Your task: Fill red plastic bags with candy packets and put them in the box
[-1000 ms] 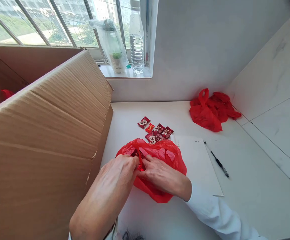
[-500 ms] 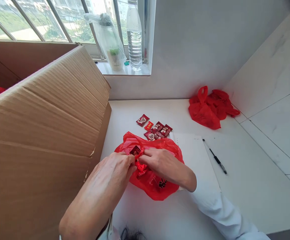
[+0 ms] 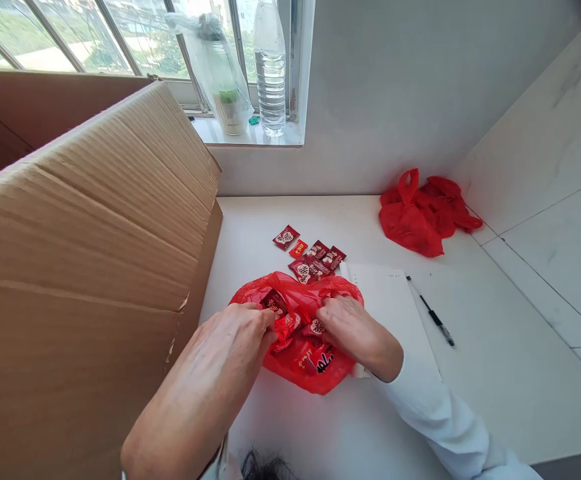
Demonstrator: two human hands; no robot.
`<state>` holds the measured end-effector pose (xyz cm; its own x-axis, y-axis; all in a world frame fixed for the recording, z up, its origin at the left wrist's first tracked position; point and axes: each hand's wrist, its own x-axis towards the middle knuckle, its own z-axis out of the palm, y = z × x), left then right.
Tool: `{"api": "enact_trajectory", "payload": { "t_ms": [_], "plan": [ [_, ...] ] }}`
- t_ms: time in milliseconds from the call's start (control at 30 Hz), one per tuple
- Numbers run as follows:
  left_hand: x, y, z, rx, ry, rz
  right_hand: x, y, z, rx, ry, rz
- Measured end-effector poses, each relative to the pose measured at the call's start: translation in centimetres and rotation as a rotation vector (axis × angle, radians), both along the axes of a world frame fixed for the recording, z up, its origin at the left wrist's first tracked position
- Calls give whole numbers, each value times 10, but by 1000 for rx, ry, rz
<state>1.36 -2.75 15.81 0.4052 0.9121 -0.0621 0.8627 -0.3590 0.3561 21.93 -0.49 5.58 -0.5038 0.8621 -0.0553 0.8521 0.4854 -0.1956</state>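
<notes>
In the head view a thin red plastic bag lies on the white table, its mouth spread between my hands. My left hand pinches the bag's left edge with closed fingers. On the opposite side my right hand is closed on the right edge, its fingertips partly hidden by the plastic. Inside the bag several small dark red packets show, along with a red packet with black lettering. Just beyond the bag lie several loose dark red packets and one small bright red packet.
A large open cardboard box stands at the left. White paper lies partly under the bag, beside a black pen. Crumpled red bags lie at the back right. A water bottle and a bagged cup stand on the windowsill.
My right hand has moved right, away from my left hand, drawing the bag's mouth wider. More packets now show inside. My left hand has stayed nearly in place.
</notes>
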Motion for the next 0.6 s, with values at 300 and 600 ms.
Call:
{"api": "enact_trajectory", "payload": {
  "t_ms": [300,600],
  "plan": [
    [-6,0,-1,45,1,12,-6,1,-24,234,-39,-75],
    [1,13,-10,4,254,104,12,8,1,127,-148,-198]
  ]
}}
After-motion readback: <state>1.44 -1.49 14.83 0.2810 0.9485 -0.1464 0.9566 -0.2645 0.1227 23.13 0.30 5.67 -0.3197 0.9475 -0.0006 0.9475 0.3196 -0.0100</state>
